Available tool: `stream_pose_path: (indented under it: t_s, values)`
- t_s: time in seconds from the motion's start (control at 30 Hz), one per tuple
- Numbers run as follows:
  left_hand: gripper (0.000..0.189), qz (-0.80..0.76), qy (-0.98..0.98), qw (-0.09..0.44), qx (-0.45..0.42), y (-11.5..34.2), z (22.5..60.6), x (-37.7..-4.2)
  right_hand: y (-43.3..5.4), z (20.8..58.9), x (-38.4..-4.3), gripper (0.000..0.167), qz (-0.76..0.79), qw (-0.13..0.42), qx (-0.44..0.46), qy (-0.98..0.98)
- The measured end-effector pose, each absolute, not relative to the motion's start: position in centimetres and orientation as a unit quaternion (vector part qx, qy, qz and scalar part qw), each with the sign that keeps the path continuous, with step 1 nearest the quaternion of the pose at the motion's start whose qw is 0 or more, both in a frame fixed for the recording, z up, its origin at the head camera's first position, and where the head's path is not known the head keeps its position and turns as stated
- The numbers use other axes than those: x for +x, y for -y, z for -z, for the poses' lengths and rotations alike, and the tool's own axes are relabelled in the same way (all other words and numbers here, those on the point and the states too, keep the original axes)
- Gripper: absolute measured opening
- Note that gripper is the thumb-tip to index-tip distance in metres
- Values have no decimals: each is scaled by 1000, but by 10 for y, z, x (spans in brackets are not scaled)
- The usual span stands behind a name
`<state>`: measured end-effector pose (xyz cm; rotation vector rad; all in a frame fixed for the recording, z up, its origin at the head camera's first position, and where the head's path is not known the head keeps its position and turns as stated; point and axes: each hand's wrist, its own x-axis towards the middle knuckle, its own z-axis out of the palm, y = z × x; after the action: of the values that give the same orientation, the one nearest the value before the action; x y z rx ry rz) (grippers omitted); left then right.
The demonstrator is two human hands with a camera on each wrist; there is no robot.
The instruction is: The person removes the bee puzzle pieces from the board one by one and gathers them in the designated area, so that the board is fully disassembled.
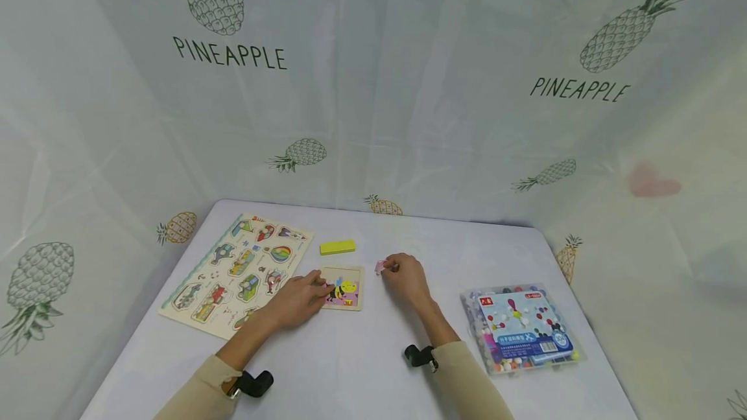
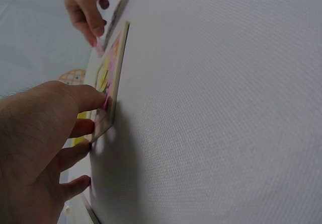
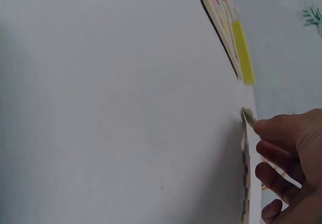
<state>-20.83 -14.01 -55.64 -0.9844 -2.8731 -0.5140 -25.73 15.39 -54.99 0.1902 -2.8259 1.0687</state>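
A small square wooden puzzle board [image 1: 343,271] with a bee picture lies mid-table. My left hand [image 1: 300,300] rests at its left side; in the left wrist view the thumb touches the picture and the other fingers spread by the edge. Just right of the board, my right hand [image 1: 406,279] pinches a small pink puzzle piece [image 1: 380,267] between thumb and finger. The right wrist view shows that piece [image 3: 248,117] edge-on near the table, its other fingers loosely bent. Whether it touches the table, I cannot tell.
A yellow block [image 1: 337,247] lies behind the board. To the left is a large vehicle-picture puzzle board [image 1: 204,274], partly under the left forearm. A clear plastic case [image 1: 522,329] of colored balls sits at right. A patterned curtain [image 1: 397,83] hangs behind the white table [image 1: 350,368].
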Motion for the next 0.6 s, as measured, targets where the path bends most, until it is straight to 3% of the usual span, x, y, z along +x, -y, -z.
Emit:
stream_pose_path:
  t_s: [0.23,0.5,0.6]
  values:
    - [35,168,933,27,-318,140,555,-208,-160,556,-259,7,-330,62,72,939]
    - [35,171,933,30,-316,140,556,-208,-164,557,-258,32,-290,82,99,948]
    - [35,171,932,31,-318,140,556,-208,-164,558,-259,32,-260,89,117,954]
